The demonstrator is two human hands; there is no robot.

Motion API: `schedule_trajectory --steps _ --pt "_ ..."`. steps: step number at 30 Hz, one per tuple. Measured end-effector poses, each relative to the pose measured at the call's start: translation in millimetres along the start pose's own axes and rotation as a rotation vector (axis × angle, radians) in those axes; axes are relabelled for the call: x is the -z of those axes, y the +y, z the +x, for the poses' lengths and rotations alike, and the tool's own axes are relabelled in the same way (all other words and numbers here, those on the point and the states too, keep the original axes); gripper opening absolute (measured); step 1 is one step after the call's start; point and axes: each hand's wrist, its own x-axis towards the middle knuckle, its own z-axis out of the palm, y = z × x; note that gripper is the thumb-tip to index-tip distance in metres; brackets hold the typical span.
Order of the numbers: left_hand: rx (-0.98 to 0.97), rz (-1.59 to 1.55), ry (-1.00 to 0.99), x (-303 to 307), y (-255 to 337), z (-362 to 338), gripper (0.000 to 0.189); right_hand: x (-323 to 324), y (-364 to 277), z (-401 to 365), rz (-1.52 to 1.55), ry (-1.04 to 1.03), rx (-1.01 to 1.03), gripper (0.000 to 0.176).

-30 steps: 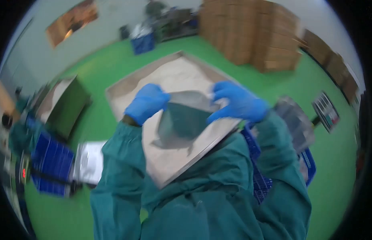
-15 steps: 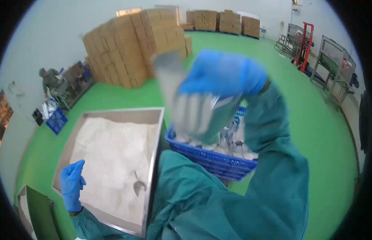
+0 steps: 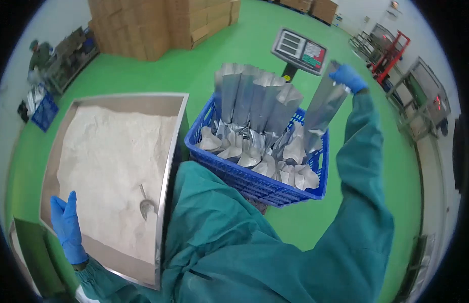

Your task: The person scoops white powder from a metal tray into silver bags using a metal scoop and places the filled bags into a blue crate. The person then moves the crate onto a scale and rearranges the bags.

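My right hand (image 3: pixel 348 78), in a blue glove, grips the top of a tall silver bag (image 3: pixel 323 108) whose lower end is inside the right part of a blue crate (image 3: pixel 254 191). Several silver bags (image 3: pixel 254 96) stand upright at the crate's back, with shorter open-topped ones in front. At the left, my gloved left hand (image 3: pixel 67 227) is raised over the edge of a metal tray (image 3: pixel 166 197) of whitish powder (image 3: pixel 111 166), fingers apart and nothing in them. A small metal scoop (image 3: pixel 146 206) lies on the powder.
Behind the crate stands a scale display (image 3: pixel 299 50). Stacked cartons (image 3: pixel 159 25) are at the back. A person (image 3: pixel 40 58) is by a bench at the far left, near another blue crate (image 3: pixel 44 112). A red lifter (image 3: pixel 391 58) and metal frames line the right wall.
My right hand has moved right and away from me, bringing the silver bag from in front of my view to the crate's right end. The view has tilted down. My left hand's fingers have spread.
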Motion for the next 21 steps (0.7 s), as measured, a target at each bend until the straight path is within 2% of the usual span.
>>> schedule_trajectory --steps 2,3,5,7,9,10,12,14,15,16,18,19,21 --pt "0.042 0.077 -0.012 -4 -5 -2 0.035 -110 68 28 0.016 0.001 -0.037 0.031" --pt "0.045 0.142 -0.020 -6 -9 -5 0.034 -166 75 23 -0.244 0.149 0.089 0.035" --pt "0.109 0.228 -0.016 -9 -5 -14 0.033 -219 32 -11 -0.668 0.031 -0.032 0.032" --pt "0.133 0.338 -0.030 -3 -13 -24 0.032 -280 137 50 -0.488 -0.183 -0.031 0.040" --pt "0.142 0.321 -0.082 -2 -26 -25 0.032 -251 99 42 -0.339 -0.161 -0.069 0.046" --pt "0.138 0.315 -0.094 -7 -30 -24 0.032 -233 84 34 -0.189 -0.106 -0.131 0.054" --pt "0.144 0.252 -0.100 -16 -34 -23 0.032 -248 87 36 -0.220 -0.035 -0.150 0.056" --pt "0.133 0.315 -0.140 -31 -24 -24 0.032 -262 71 30 -0.216 0.037 -0.264 0.060" --pt "0.133 0.387 -0.172 -35 -19 -23 0.032 -246 58 16 -0.169 -0.053 -0.262 0.053" --pt "0.114 0.381 -0.167 -34 -18 -23 0.032 -229 51 3 -0.163 -0.039 -0.276 0.053" --pt "0.096 0.363 -0.158 -25 -24 -30 0.032 -198 35 -26 0.635 0.152 -0.664 0.053" --pt "0.076 0.356 -0.143 -17 -30 -31 0.032 -180 17 -42 0.651 0.173 -0.663 0.053" --pt "0.280 0.373 -0.205 -2 -43 -29 0.027 -151 -35 -85 1.374 0.553 -0.542 0.043"
